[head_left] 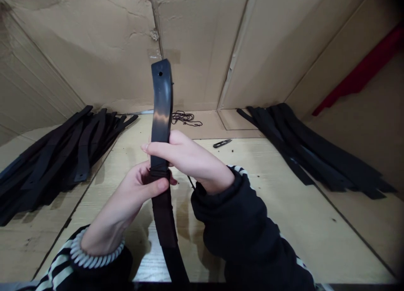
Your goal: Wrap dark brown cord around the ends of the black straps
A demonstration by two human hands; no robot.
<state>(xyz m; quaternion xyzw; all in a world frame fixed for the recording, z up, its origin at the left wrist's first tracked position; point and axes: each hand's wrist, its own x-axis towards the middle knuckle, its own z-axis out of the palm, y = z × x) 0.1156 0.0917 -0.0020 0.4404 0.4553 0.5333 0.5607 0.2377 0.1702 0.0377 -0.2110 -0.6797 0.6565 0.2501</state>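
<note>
A black belt strap (160, 97) stands upright in front of me, its free end with a small hole at the top. A band of dark thread is wound round it at mid-height. My left hand (132, 194) grips the strap at that band, thumb pressed on the front. My right hand (186, 156) is wrapped round the strap just above, fingers closed across it. A thin thread runs down from under my right wrist. The strap's lower part drops out of view between my dark striped sleeves.
A heap of black straps (53, 156) lies on the left of the wooden table (284, 207), another heap of straps (312, 152) on the right. Small thread snips (221, 143) and a tangle of dark thread (184, 117) lie behind. Cardboard walls (195, 43) close in the back and sides.
</note>
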